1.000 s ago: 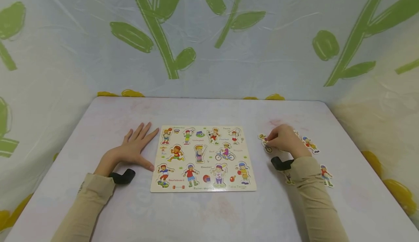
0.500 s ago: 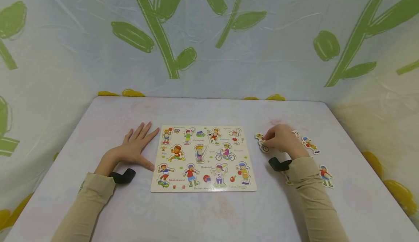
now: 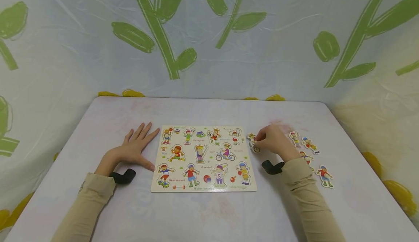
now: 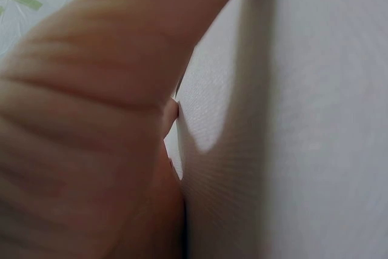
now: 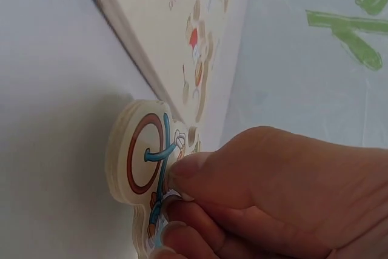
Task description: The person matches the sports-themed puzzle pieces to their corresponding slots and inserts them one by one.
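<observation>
The left hand (image 3: 133, 149) lay with fingers spread, its thumb beside the puzzle board (image 3: 190, 157) between the hands. The right hand (image 3: 273, 142) pinched the bicycle piece (image 3: 252, 142) at its fingertips, just short of the board's edge. With one end jutting past the thumb, the piece risked twisting in that small pinch, or snagging the board's edge if carried too low.

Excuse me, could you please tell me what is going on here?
A person's right hand pinches a bicycle-rider piece beside the right edge of a printed picture board. The left hand is spread at the board's left edge. Several other figure pieces lie on the table to the right of the right hand.
</observation>
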`<act>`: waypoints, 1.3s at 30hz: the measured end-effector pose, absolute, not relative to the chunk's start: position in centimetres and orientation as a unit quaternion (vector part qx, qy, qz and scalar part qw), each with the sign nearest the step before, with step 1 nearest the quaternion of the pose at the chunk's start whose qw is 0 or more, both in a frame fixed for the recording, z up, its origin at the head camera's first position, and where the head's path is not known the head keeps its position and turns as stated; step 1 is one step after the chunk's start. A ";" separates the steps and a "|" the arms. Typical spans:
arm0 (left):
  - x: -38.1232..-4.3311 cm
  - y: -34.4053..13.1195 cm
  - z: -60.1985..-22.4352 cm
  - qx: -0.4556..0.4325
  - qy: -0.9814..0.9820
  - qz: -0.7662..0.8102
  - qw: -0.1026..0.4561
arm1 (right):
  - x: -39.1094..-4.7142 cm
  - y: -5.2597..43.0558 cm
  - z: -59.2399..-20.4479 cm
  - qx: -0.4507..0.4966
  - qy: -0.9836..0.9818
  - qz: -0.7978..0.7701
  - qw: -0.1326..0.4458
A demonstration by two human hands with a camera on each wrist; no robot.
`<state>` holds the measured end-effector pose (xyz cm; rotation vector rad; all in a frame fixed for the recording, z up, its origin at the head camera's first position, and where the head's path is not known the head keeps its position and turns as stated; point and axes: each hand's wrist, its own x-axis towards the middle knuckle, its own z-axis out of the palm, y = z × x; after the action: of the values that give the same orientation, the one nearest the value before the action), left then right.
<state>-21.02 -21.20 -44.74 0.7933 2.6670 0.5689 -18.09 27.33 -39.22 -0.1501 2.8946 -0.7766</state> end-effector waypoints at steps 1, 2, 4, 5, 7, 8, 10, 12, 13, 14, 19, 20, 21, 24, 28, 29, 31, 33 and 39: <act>-21.0 -21.2 -44.7 0.277 0.928 0.200 0.148 | -18.1 27.2 -39.3 -0.050 0.962 -0.259 0.070; -21.0 -21.2 -44.8 0.279 0.928 0.199 0.145 | -18.1 27.0 -39.3 -0.053 0.962 -0.259 0.070; -21.0 -21.3 -44.9 0.282 0.927 0.200 0.143 | -18.1 26.7 -39.4 -0.058 0.962 -0.258 0.069; -21.1 -21.3 -45.0 0.283 0.928 0.198 0.142 | -18.0 26.5 -39.4 -0.058 0.962 -0.258 0.071; -21.1 -21.4 -45.1 0.283 0.929 0.194 0.140 | -18.0 26.1 -39.3 -0.061 0.961 -0.260 0.073; -21.1 -21.4 -45.1 0.283 0.929 0.194 0.140 | -18.0 25.9 -39.2 -0.062 0.960 -0.261 0.075; -21.1 -21.4 -45.1 0.282 0.929 0.193 0.141 | -18.0 25.6 -39.1 -0.064 0.960 -0.263 0.076; -21.1 -21.3 -45.0 0.283 0.928 0.199 0.139 | -18.0 25.3 -39.0 -0.070 0.959 -0.265 0.077; -21.1 -21.3 -45.0 0.284 0.927 0.204 0.138 | -17.9 25.1 -39.0 -0.069 0.959 -0.265 0.077; -21.1 -21.3 -44.9 0.286 0.926 0.207 0.136 | -17.9 25.0 -39.0 -0.072 0.959 -0.265 0.077; -21.0 -21.4 -45.0 0.291 0.925 0.206 0.129 | -17.6 24.1 -38.8 -0.080 0.957 -0.267 0.077; -21.0 -21.4 -45.1 0.292 0.925 0.206 0.128 | -17.6 23.9 -38.8 -0.084 0.957 -0.267 0.076; -21.0 -21.4 -45.1 0.291 0.925 0.207 0.130 | -17.5 23.8 -38.9 -0.086 0.957 -0.267 0.075; -21.1 -21.4 -45.1 0.285 0.927 0.203 0.134 | -17.5 23.4 -39.0 -0.089 0.956 -0.268 0.076; -21.1 -21.3 -45.1 0.285 0.927 0.206 0.133 | -17.4 23.0 -39.1 -0.095 0.955 -0.271 0.079; -21.1 -21.3 -45.1 0.285 0.927 0.206 0.132 | -17.4 22.9 -39.2 -0.097 0.954 -0.272 0.080; -21.1 -21.4 -45.1 0.287 0.926 0.205 0.131 | -17.3 22.7 -39.3 -0.103 0.953 -0.273 0.079; -21.2 -21.4 -45.1 0.286 0.927 0.201 0.132 | -17.3 22.5 -39.4 -0.109 0.953 -0.273 0.079; -21.2 -21.4 -45.0 0.283 0.927 0.201 0.140 | -17.2 22.0 -39.7 -0.121 0.951 -0.272 0.077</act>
<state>-21.22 -21.36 -45.05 0.8166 2.6789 0.5806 -17.22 21.95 -39.75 -0.3624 2.8513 -0.8162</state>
